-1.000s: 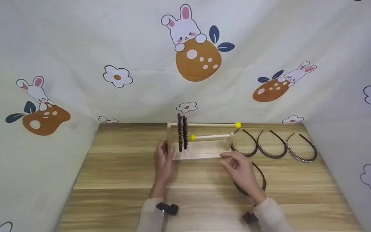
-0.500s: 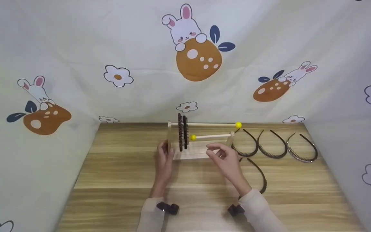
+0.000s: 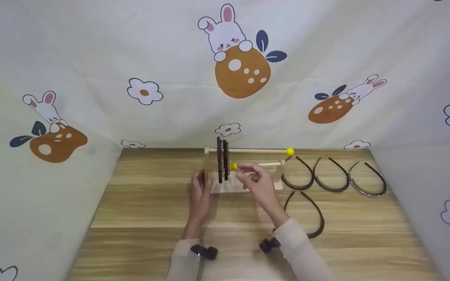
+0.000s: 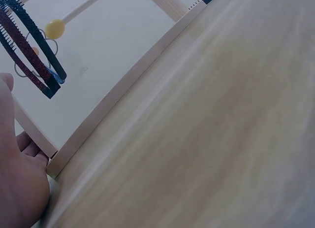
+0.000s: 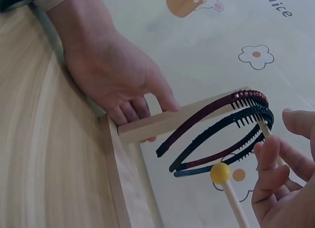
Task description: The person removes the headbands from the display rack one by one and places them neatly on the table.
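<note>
A wooden stand with two horizontal rods lies ahead of me. My left hand grips its left upright, thumb on one side and fingers on the other. From the upper rod hang a dark red toothed headband and a blackish one, side by side near that upright. My right hand is over the stand, by the yellow ball ending the lower rod. Its fingers are loosely bent, with nothing seen between them.
Three dark toothed headbands lie in a row right of the stand. Another headband lies nearer, beside the right forearm. A second yellow ball caps the upper rod's right end. Printed cloth rises behind the table.
My right hand has moved left and slightly away from me, from above the near headband to the lower rod's ball. The left hand and the hanging headbands stay put.
</note>
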Tool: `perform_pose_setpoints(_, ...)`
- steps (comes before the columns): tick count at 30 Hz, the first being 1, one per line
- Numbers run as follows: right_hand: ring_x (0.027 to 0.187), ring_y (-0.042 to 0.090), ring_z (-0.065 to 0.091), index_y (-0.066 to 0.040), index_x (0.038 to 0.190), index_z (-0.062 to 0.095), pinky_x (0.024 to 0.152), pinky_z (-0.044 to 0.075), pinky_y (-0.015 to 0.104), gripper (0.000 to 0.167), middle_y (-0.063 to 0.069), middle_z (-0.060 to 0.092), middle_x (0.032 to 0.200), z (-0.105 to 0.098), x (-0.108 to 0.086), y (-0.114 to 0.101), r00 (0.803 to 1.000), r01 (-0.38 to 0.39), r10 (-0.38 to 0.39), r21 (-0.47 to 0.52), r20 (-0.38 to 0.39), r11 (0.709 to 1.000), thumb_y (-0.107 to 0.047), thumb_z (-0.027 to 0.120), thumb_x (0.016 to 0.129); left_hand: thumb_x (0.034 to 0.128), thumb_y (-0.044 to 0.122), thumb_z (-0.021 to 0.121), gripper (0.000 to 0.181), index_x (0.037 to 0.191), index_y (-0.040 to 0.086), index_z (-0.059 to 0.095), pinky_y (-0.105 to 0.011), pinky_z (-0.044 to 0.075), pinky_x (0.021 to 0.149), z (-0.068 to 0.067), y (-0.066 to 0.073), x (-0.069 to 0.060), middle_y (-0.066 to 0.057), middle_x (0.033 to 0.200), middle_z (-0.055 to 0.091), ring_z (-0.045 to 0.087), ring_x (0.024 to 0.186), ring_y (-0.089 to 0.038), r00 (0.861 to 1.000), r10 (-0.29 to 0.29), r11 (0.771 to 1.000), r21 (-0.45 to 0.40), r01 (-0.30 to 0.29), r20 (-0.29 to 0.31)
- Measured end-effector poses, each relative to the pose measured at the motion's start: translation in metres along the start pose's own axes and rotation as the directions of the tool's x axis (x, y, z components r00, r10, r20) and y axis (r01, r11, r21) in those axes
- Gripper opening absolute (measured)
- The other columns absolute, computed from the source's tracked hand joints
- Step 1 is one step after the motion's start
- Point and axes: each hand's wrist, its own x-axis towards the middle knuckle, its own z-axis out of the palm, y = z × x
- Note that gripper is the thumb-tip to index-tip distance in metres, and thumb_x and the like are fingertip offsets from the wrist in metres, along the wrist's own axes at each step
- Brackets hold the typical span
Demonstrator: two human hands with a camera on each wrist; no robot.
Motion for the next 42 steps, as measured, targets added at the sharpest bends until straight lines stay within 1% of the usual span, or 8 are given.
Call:
perform_pose_setpoints(3, 0.067, 0.015, 0.064, 0.012, 0.130, 0.070, 0.062, 0.059, 0.023, 0.036, 0.011, 0.077, 0.108, 0.007, 0.006, -0.002, 1.000, -0.026, 0.027, 0.035, -0.008, 0.999, -0.005, 0.080, 0.099, 0.1150, 0.011, 0.056, 0.050, 0.157, -0.009, 0.037, -0.055, 0.036, 0.133, 0.001, -0.001, 0.001, -0.036, 0.164, 0.045, 0.046, 0.154, -0.050, 1.000, 0.012, 1.000, -0.005, -0.012, 0.003)
perform_pose_setpoints(5, 0.068, 0.016, 0.066, 0.013, 0.131, 0.069, 0.060, 0.058, 0.023, 0.038, 0.012, 0.077, 0.109, 0.012, 0.010, -0.003, 0.999, -0.045, 0.046, 0.055, -0.013, 0.997, -0.004, 0.080, 0.099, 0.1148, 0.011, 0.056, 0.051, 0.157, -0.010, 0.036, -0.056, 0.035, 0.133, 0.001, -0.001, 0.001, -0.036, 0.163, 0.045, 0.046, 0.154, -0.051, 1.000, 0.014, 1.000, 0.002, -0.014, 0.002)
perform_pose_setpoints(10, 0.068, 0.014, 0.067, 0.009, 0.132, 0.071, 0.050, 0.047, 0.016, 0.038, 0.008, 0.078, 0.108, 0.020, 0.015, -0.006, 0.996, -0.090, 0.091, 0.069, -0.020, 0.994, -0.005, 0.082, 0.098, 0.1149, 0.013, 0.057, 0.052, 0.157, -0.009, 0.037, -0.056, 0.035, 0.133, 0.001, 0.001, 0.000, -0.036, 0.163, 0.046, 0.047, 0.153, -0.051, 1.000, 0.010, 1.000, 0.011, -0.010, 0.000)
perform_pose_setpoints(12, 0.068, 0.013, 0.066, 0.007, 0.132, 0.072, 0.050, 0.046, 0.015, 0.037, 0.007, 0.078, 0.107, 0.022, 0.016, -0.006, 0.995, -0.101, 0.102, 0.069, -0.017, 0.993, -0.006, 0.082, 0.098, 0.1150, 0.013, 0.056, 0.051, 0.157, -0.009, 0.037, -0.056, 0.035, 0.134, 0.001, 0.002, 0.000, -0.036, 0.162, 0.047, 0.047, 0.153, -0.050, 1.000, 0.012, 1.000, 0.011, -0.012, 0.002)
perform_pose_setpoints(21, 0.074, 0.021, 0.069, 0.005, 0.131, 0.072, 0.053, 0.048, 0.017, 0.039, 0.009, 0.076, 0.109, 0.028, 0.019, -0.005, 0.992, -0.127, 0.127, 0.074, 0.010, 0.989, -0.009, 0.083, 0.096, 0.1153, 0.013, 0.056, 0.050, 0.158, -0.006, 0.038, -0.055, 0.035, 0.133, 0.000, 0.001, 0.001, -0.034, 0.164, 0.046, 0.045, 0.155, -0.049, 1.000, 0.012, 1.000, 0.000, -0.012, 0.005)
perform_pose_setpoints(29, 0.071, 0.015, 0.067, 0.005, 0.127, 0.073, 0.054, 0.050, 0.018, 0.037, 0.006, 0.076, 0.102, 0.030, 0.019, -0.007, 0.992, -0.127, 0.128, 0.070, -0.003, 0.989, -0.005, 0.085, 0.093, 0.1165, 0.017, 0.056, 0.049, 0.158, -0.004, 0.039, -0.056, 0.035, 0.133, -0.001, 0.001, 0.000, -0.031, 0.164, 0.048, 0.047, 0.154, -0.047, 1.000, -0.014, 1.000, 0.009, 0.014, 0.007)
perform_pose_setpoints(34, 0.072, 0.010, 0.066, 0.006, 0.125, 0.074, 0.056, 0.052, 0.018, 0.034, 0.005, 0.076, 0.101, 0.030, 0.020, -0.008, 0.991, -0.134, 0.135, 0.070, -0.010, 0.988, 0.000, 0.084, 0.093, 0.1164, 0.014, 0.054, 0.050, 0.159, -0.005, 0.037, -0.056, 0.033, 0.134, -0.001, 0.001, -0.001, -0.033, 0.163, 0.047, 0.045, 0.155, -0.048, 1.000, -0.007, 1.000, 0.025, 0.007, 0.007)
perform_pose_setpoints(42, 0.074, 0.011, 0.067, 0.005, 0.124, 0.074, 0.055, 0.051, 0.016, 0.029, 0.011, 0.077, 0.103, 0.028, 0.021, -0.010, 0.992, -0.126, 0.127, 0.046, -0.013, 0.991, 0.001, 0.081, 0.096, 0.1164, 0.014, 0.054, 0.051, 0.160, -0.007, 0.035, -0.056, 0.032, 0.135, 0.000, 0.000, -0.001, -0.035, 0.164, 0.044, 0.043, 0.156, -0.049, 1.000, -0.003, 1.000, 0.022, 0.003, 0.008)
